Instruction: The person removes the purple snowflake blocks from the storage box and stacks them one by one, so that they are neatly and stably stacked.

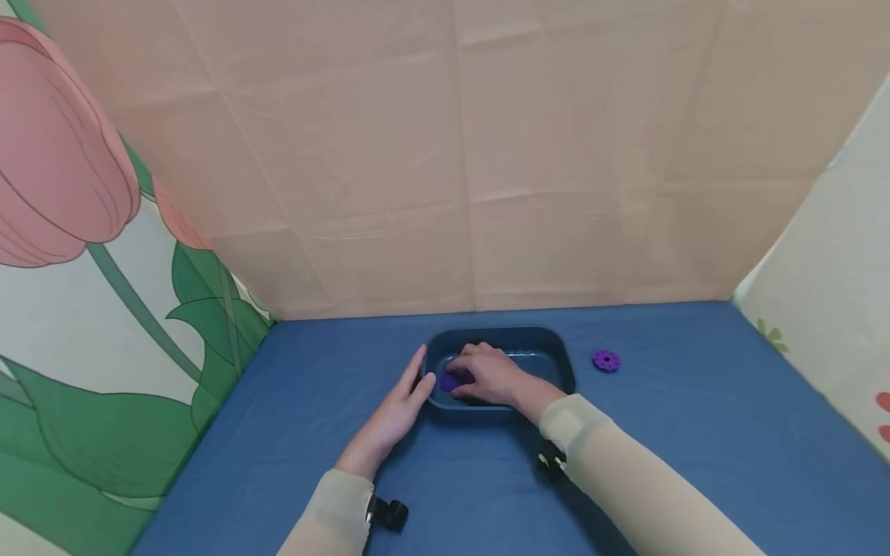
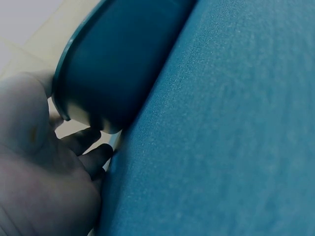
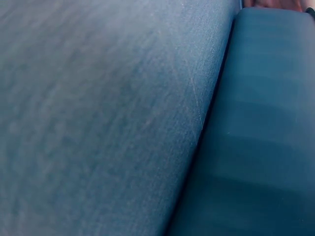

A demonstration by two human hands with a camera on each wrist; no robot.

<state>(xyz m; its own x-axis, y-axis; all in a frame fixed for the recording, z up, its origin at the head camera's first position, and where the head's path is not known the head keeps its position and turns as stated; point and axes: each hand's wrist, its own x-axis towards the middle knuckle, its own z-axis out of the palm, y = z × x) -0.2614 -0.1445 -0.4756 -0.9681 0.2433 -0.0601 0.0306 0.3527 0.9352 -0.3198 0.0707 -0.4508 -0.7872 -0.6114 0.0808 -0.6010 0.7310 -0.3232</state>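
A dark blue tray (image 1: 531, 409) with rounded corners sits on the blue table. My left hand (image 1: 392, 413) rests against its left end from outside, fingers straight and the thumb at the near corner; the left wrist view shows this hand (image 2: 44, 162) beside the tray's end wall (image 2: 118, 64). Reaching into the tray's left part, my right hand (image 1: 495, 376) holds a purple disc (image 1: 453, 381) between thumb and fingers, which partly cover it. In the right wrist view, the tray's long side wall (image 3: 261, 123) hides most of that hand's work.
A second purple disc (image 1: 607, 361), notched with a centre hole, lies on the blue cloth (image 1: 681, 432) right of the tray. A beige sheet (image 1: 459, 170) hangs behind the table. Flower-patterned walls stand at left and right.
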